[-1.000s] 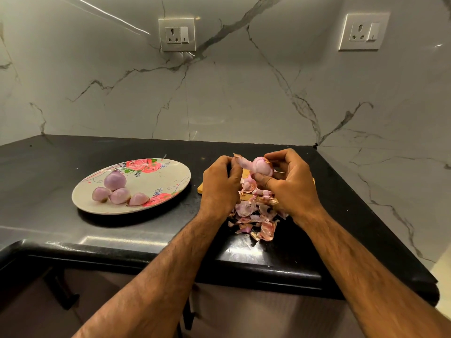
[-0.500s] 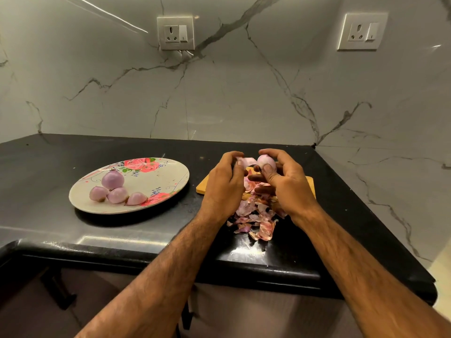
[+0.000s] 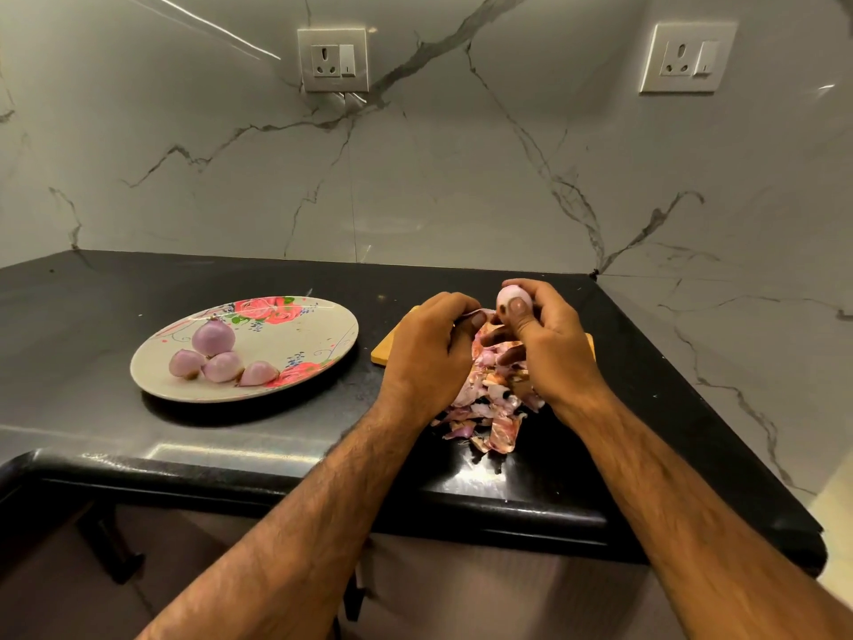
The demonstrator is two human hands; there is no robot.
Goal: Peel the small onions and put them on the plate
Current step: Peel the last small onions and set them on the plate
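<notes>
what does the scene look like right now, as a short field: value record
setting: black countertop, marble backsplash
plate: floral plate, left on the countertop
on plate: four peeled onions, clustered at its near-left side
right hand: right hand grips a small onion above the cutting board
left hand: left hand pinches a skin strip beside that onion
cutting board: wooden, mostly hidden under the hands
waste: peel pile on board and countertop, below the hands

Dim, warm light from above glares on the glossy black counter (image 3: pixel 258 455); wide-angle bending at edges.
</notes>
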